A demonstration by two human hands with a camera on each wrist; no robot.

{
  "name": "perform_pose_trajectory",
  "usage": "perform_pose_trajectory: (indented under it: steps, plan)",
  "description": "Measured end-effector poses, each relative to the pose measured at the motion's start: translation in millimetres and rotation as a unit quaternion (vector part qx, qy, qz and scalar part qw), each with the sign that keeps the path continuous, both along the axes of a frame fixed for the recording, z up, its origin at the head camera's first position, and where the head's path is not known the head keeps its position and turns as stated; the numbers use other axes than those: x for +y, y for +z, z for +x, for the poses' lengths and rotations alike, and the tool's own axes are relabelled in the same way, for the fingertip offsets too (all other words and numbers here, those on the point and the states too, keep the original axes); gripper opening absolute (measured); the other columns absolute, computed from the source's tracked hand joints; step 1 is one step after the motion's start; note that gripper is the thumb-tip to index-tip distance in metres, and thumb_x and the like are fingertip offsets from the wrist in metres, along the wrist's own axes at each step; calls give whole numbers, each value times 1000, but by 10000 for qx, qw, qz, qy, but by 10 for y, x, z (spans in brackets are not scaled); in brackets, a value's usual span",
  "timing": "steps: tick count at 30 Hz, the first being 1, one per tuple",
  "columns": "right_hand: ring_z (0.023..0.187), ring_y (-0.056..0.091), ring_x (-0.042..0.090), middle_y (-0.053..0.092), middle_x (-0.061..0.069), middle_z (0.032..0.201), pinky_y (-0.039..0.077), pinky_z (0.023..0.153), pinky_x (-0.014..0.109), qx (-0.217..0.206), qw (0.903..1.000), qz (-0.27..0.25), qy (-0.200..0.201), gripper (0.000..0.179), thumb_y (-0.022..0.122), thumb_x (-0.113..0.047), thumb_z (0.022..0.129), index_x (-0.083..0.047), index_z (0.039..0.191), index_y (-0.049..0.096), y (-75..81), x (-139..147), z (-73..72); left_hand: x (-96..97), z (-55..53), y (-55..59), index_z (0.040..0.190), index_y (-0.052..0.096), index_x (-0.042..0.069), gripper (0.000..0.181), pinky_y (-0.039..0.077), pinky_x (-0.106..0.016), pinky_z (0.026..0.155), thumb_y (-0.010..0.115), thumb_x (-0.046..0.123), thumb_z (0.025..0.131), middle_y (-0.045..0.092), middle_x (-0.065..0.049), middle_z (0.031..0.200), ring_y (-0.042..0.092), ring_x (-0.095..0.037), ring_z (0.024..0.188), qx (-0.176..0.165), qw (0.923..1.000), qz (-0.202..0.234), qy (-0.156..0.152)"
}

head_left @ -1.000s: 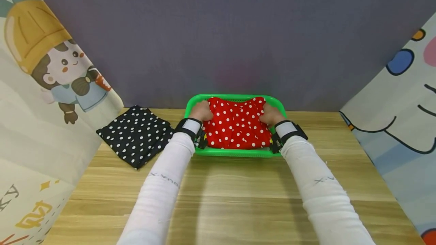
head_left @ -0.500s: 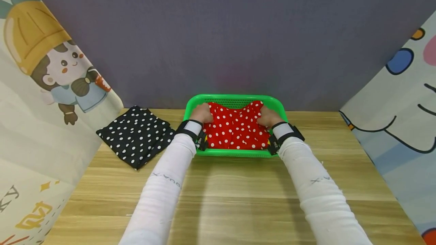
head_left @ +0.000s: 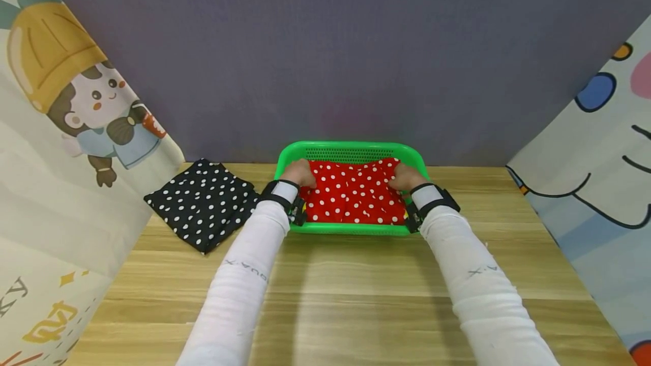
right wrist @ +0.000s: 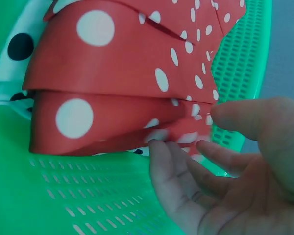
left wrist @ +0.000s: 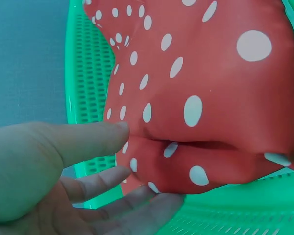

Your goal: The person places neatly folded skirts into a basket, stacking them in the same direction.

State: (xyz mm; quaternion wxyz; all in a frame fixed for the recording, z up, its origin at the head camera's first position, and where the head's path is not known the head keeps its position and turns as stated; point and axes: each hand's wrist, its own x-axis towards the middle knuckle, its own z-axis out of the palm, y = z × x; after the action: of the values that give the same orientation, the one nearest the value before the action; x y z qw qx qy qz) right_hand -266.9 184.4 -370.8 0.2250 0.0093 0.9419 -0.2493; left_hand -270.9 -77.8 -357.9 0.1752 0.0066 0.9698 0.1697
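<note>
The left hand (head_left: 299, 173), fingers extended, touches the left end of the red dotted cloth (head_left: 353, 194) inside the green basket (head_left: 351, 229); the right hand (head_left: 407, 177), fingers loosely spread, touches the right end.

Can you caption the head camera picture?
Left hand, right hand, and a red dotted cloth between them in a green basket.

I find the red cloth (head_left: 356, 194) blocks much of the green basket (head_left: 351, 229) and nearly all of a black-spotted white cloth (right wrist: 20, 46) beneath. Both sleeves (head_left: 239, 275) run off the bottom edge; dots by the right hand (right wrist: 250, 191) look smeared.
</note>
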Motion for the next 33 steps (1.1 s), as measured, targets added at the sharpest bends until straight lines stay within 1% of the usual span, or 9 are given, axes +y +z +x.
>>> perform_pose_trajectory:
  steps: [7,11,13,15,18,22,25,28,33]
  plan:
    - [96,57,33,44,24,121,55,68,34,-377,9993,-77,4,44,42,-17,92,8,129,38,-18,31,4,-43,19,-13,110,56,-1,35,41,-27,66,63,20,82,56,-11,97,48,-21,81,-200,9997,84,-139]
    - [103,53,34,43,26,125,54,75,39,-328,9992,71,229,48,42,-19,93,9,132,35,26,47,33,-77,30,11,120,50,-1,44,42,-29,71,62,20,83,53,-13,108,47,-22,87,-278,9994,151,-166]
    - [101,51,33,44,26,121,54,74,39,-232,9988,176,390,47,42,-18,92,9,130,37,61,52,48,-93,30,32,118,50,-1,42,42,-28,69,60,18,83,52,-12,106,47,-21,84,-264,9993,123,-217]
    - [90,53,29,49,23,108,54,69,36,-7,9974,345,638,37,41,-16,92,9,118,44,102,51,58,-103,30,61,108,53,-1,32,40,-27,62,59,16,82,52,-10,94,47,-20,75,-242,9993,85,-282]
    - [65,49,19,47,12,81,49,56,29,352,9941,385,949,15,38,-12,90,2,90,46,164,53,71,-105,28,112,81,54,4,8,36,-24,51,57,11,80,48,-4,70,44,-15,57,-197,9990,7,-390]
    - [49,37,12,38,1,60,35,48,23,956,9859,394,1316,24,37,-9,89,-9,66,39,237,73,84,-94,52,183,59,45,12,21,35,-23,43,54,7,78,40,1,53,39,-12,45,-43,9982,-132,-586]
    - [50,36,12,39,1,58,30,50,24,1431,9779,376,1479,25,39,-8,89,-9,64,41,274,83,131,-99,101,205,54,40,14,27,32,-23,42,51,4,78,34,2,51,34,-11,43,268,9959,-130,-854]
    - [53,37,14,40,3,62,31,54,26,1787,9707,251,1589,19,40,-7,90,-5,72,45,302,94,215,-129,197,211,56,38,14,27,27,-22,43,48,2,78,31,2,52,30,-11,45,619,9921,-11,-1090]
    - [56,40,15,44,5,66,34,55,27,2254,9598,-4,1676,12,45,-4,89,-1,79,51,302,125,415,-218,458,221,69,48,11,14,33,-23,48,50,3,81,46,0,60,41,-12,53,1175,9851,154,-1247]
